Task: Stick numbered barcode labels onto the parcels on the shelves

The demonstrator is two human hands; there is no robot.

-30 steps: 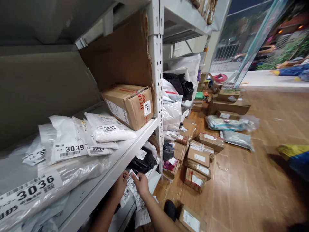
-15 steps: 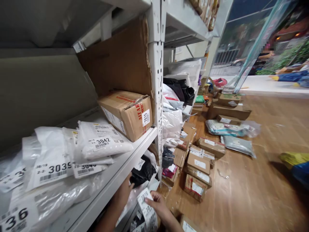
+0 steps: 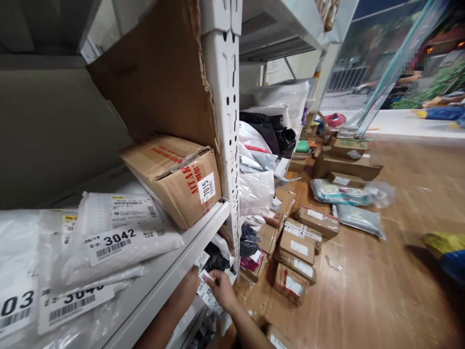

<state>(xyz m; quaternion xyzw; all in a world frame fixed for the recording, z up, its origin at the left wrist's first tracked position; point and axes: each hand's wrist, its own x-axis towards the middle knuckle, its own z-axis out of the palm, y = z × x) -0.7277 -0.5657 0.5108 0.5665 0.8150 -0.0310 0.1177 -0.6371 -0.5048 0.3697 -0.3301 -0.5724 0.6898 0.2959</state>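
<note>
My right hand (image 3: 222, 288) pinches a strip of printed number labels (image 3: 206, 293) just below the edge of the upper shelf, and the strip hangs down from the fingers. Beside it, my left hand (image 3: 192, 281) is close to the top of the strip; its fingers are mostly hidden behind the labels and shelf edge. Right behind both hands, a black plastic parcel (image 3: 216, 258) lies on the lower shelf. Above them on the upper shelf sit a white parcel labelled 3042 (image 3: 123, 237) and a brown carton labelled 7015 (image 3: 174, 177).
A white perforated shelf post (image 3: 225, 126) stands ahead of my hands. Beyond it, white and black bagged parcels (image 3: 271, 133) fill another shelf. Several cartons (image 3: 296, 247) and a grey bag (image 3: 358, 220) lie on the wooden floor (image 3: 381, 286). A glass door (image 3: 395, 72) is at the far right.
My right hand has moved up and left with the label strip, coming close to my left hand at the black parcel. The view has shifted nearer to the upper shelf.
</note>
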